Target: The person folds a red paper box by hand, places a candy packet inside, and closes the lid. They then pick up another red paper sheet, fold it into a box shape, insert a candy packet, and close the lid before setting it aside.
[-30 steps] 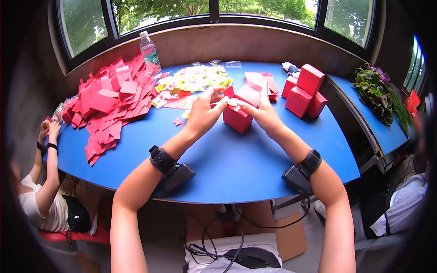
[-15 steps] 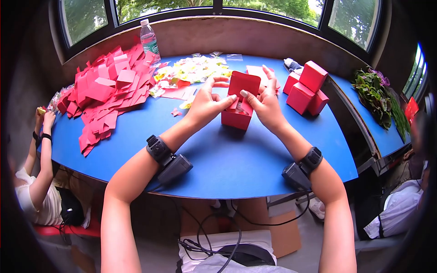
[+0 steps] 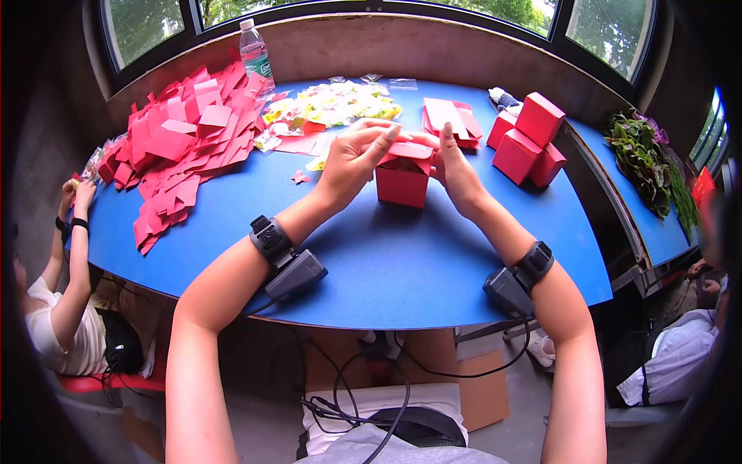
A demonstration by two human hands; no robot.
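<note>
Head view: the red box (image 3: 401, 188) is standing upright just above the frame's centre, its front facing the wearer, height and width looking about equal. The left hand (image 3: 354, 161) and right hand (image 3: 461, 178) are flanking it, thumbs pointing up, fingers reaching behind; whether either grip is pinching, I cannot tell. The blue table (image 3: 363, 271) is spreading below the windows (image 3: 607, 35). Plain-sided, the box is wearing its lid (image 3: 407, 151) ajar over a dark gap.
</note>
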